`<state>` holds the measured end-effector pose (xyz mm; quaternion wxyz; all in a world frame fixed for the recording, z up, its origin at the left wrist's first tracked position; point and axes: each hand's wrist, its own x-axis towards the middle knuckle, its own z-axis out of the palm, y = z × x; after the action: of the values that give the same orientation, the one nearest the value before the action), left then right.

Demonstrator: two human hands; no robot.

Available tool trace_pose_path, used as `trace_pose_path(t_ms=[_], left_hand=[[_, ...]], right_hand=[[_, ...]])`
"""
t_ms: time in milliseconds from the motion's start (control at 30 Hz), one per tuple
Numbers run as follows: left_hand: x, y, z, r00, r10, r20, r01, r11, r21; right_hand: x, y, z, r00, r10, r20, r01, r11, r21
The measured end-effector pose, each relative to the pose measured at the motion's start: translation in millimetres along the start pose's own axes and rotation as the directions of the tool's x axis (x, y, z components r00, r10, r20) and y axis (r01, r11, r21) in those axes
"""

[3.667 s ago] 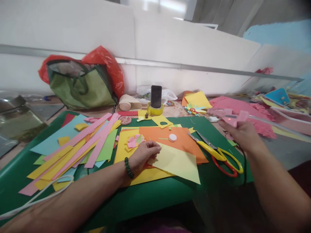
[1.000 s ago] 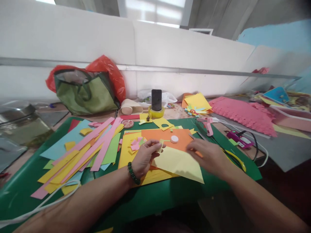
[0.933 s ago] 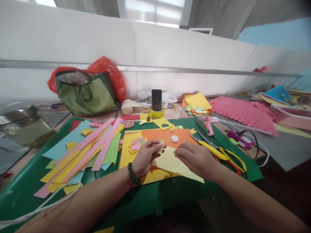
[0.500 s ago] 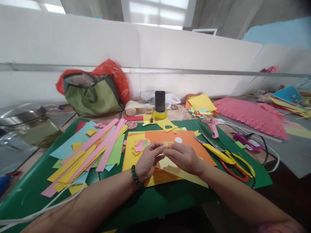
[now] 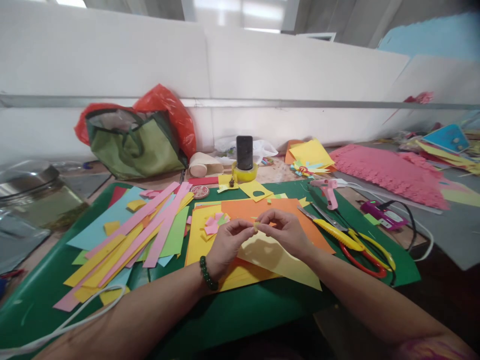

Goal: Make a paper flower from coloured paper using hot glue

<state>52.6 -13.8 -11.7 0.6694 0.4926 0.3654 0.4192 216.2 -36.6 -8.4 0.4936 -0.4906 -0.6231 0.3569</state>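
My left hand [image 5: 227, 245] and my right hand [image 5: 285, 232] meet fingertip to fingertip above a pale yellow sheet [image 5: 279, 262]. Both pinch a small yellow paper piece [image 5: 256, 225] between them. A dark bead bracelet [image 5: 205, 274] circles my left wrist. Under the hands lie an orange sheet [image 5: 243, 207] and deeper yellow sheets [image 5: 197, 235], all on a green mat [image 5: 232, 310]. A little heap of pink and green scraps [image 5: 213, 224] rests just left of my left hand.
Pink, yellow and green paper strips [image 5: 138, 232] fan out at left. Yellow-handled scissors [image 5: 348, 240] and a pink glue gun [image 5: 329, 190] lie at right with a cable. A phone [image 5: 244, 152] stands on a yellow tape roll; a green bag [image 5: 131, 140] sits behind.
My right hand put down the pink glue gun at the right, came left across the yellow sheet and joined my left hand, which has lifted a little with the small yellow piece.
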Motion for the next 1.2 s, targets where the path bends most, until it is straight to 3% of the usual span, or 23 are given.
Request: trace_pose_path(t_ms=[667, 1200], left_hand=[[-1.9, -0.6, 0.1, 0.999, 0.025, 0.033, -0.026, 0.999, 0.030], [-0.2, 1.9, 0.5, 1.000, 0.001, 0.028, -0.004, 0.996, 0.093]], right_hand=[[1.4, 2.2, 1.9, 0.997, 0.074, -0.037, -0.070, 0.991, 0.116], [2.3, 8.5, 3.5, 0.999, 0.046, 0.004, -0.046, 0.990, 0.135]])
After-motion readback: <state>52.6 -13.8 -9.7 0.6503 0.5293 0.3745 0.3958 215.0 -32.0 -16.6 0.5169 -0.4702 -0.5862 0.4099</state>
